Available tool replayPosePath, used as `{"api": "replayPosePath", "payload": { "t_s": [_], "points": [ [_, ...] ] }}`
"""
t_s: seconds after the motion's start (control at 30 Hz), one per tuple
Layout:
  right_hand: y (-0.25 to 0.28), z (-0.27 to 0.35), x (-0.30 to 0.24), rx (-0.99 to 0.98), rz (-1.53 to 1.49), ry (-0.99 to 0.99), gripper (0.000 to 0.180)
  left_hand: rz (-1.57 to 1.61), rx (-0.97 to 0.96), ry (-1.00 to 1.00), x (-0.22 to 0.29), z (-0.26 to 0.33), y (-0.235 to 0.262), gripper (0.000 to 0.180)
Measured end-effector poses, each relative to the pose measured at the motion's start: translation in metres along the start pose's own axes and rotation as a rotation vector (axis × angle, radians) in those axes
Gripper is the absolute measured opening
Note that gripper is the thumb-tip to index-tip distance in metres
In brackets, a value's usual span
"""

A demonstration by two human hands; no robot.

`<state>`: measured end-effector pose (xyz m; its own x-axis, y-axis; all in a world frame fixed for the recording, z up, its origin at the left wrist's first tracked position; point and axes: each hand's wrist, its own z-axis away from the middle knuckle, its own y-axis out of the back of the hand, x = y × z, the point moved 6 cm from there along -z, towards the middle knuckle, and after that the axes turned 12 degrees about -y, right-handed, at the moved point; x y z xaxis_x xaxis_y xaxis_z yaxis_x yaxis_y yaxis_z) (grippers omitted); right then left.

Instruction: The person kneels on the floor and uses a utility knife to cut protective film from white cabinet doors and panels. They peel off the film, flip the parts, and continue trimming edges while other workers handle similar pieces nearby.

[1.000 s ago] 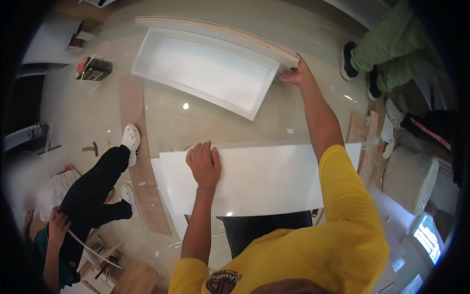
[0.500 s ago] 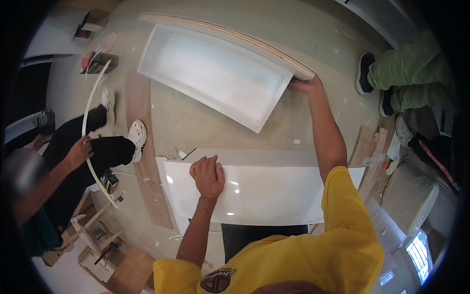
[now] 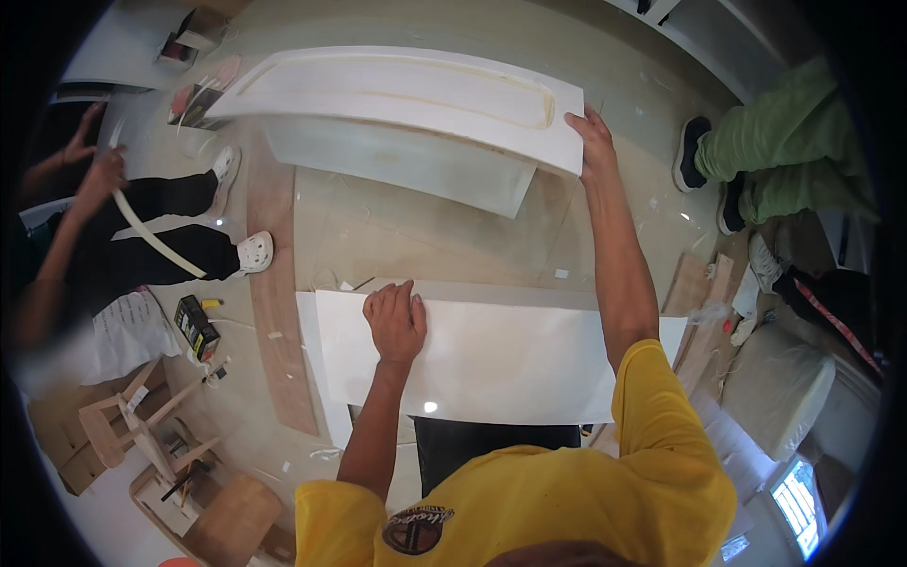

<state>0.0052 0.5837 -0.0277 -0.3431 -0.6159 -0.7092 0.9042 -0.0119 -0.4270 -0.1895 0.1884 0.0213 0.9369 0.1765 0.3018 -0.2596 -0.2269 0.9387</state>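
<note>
While the right hand (image 3: 593,142) is closed on the corner of a long white panel (image 3: 397,94), lifted and tilted at arm's length, the left hand (image 3: 397,321) is laid open and flat on a white sheet (image 3: 501,359) close to the body. Green-trousered legs (image 3: 784,151) are seen beyond the right hand.

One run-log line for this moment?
left hand: flat on white board | right hand: gripping tilted white panel corner | floor: beneath
</note>
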Motion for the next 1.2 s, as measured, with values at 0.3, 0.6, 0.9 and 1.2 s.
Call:
{"api": "replayPosePath", "payload": {
  "t_s": [0.3, 0.6, 0.9, 1.2],
  "points": [
    [0.022, 0.02, 0.021, -0.164, 0.153, 0.183, 0.075, 0.068, -0.035, 0.001, 0.004, -0.007, 0.005, 0.033],
    [0.027, 0.036, 0.013, 0.035, 0.425, 0.179, 0.066, 0.231, 0.264, -0.058, 0.022, -0.124, 0.021, 0.023],
    [-0.037, 0.085, -0.001, 0.312, 1.244, 0.674, 0.021, 0.148, 0.301, -0.16, 0.005, -0.225, -0.01, 0.026],
    [-0.062, 0.054, -0.003, 0.468, 1.74, 0.558, 0.016, -0.033, 0.287, -0.027, -0.035, -0.215, -0.032, 0.041]
  ]
}}
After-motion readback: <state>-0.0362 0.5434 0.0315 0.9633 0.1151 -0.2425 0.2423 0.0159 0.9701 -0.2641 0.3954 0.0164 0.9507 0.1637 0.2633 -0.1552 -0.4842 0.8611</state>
